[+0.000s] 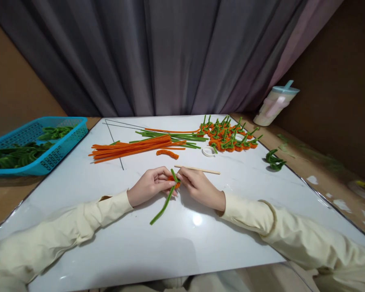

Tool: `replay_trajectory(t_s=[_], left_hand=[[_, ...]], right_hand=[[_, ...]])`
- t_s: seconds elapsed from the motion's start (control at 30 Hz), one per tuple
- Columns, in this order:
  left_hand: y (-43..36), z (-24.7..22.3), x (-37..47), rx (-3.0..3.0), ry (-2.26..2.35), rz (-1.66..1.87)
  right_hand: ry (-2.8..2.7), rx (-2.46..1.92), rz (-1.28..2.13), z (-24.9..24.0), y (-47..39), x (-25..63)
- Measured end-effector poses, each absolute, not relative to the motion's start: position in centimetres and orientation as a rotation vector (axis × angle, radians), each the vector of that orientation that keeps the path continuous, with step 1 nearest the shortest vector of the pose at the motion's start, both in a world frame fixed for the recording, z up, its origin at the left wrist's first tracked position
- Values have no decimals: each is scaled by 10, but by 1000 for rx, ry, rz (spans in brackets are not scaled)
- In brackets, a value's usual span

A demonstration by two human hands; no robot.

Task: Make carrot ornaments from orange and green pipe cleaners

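Note:
My left hand [153, 185] pinches a small orange fuzzy piece [177, 185], partly hidden between my fingers. A green pipe cleaner [165, 206] crosses that piece and hangs down to the lower left. My right hand [200, 188] is closed at the right side of the same piece, its fingertips against it. Just behind my right hand lies a thin wooden stick [211, 171]. Beyond my hands rests a curled orange coil [168, 153]. Behind it is a bundle of orange pipe cleaners [134, 149], with green pipe cleaners [176, 136] farther back.
Orange pieces with green stems [223, 136] crowd the back right, beside a white ring [208, 151]. Green curled pieces [274, 160] lie at the right edge. A blue basket [45, 162] holding green pieces stands left. A lidded cup [275, 106] is at the back right.

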State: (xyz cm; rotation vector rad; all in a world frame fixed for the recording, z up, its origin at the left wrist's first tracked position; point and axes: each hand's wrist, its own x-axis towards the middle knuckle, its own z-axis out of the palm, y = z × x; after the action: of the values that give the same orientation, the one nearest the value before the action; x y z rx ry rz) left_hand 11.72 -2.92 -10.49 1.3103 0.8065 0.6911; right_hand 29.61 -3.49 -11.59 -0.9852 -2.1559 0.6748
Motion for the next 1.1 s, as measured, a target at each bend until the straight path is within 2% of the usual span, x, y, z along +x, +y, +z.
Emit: replay_trajectory(t_s=[0.33,0.57,0.67,0.83,0.9,1.0,1.1], left_hand=[[-28,-108,117,1233,810,676],[-27,-107,116,1237,793,741],[-28,-107,116,1263,788,779],[-32,-107,116,1339,769,803],[-32,-107,116,1358,767,797],[-31,-107,117,1374,774,788],[-30,-108,118,1423,787,780]], right_hand=[[-2153,-980,663,-117,-37,292],[-2063,-1126,729,-114,-35,288],[-1937,-1114,1018,-110,-33,289],[-1531,-1045,1958,-102,-23,296],[-1432,-1006,2113,-101,-20,298],[-1383,-931,1954,-102,-22,299],[-1496,-899,1520,-102,-29,299]])
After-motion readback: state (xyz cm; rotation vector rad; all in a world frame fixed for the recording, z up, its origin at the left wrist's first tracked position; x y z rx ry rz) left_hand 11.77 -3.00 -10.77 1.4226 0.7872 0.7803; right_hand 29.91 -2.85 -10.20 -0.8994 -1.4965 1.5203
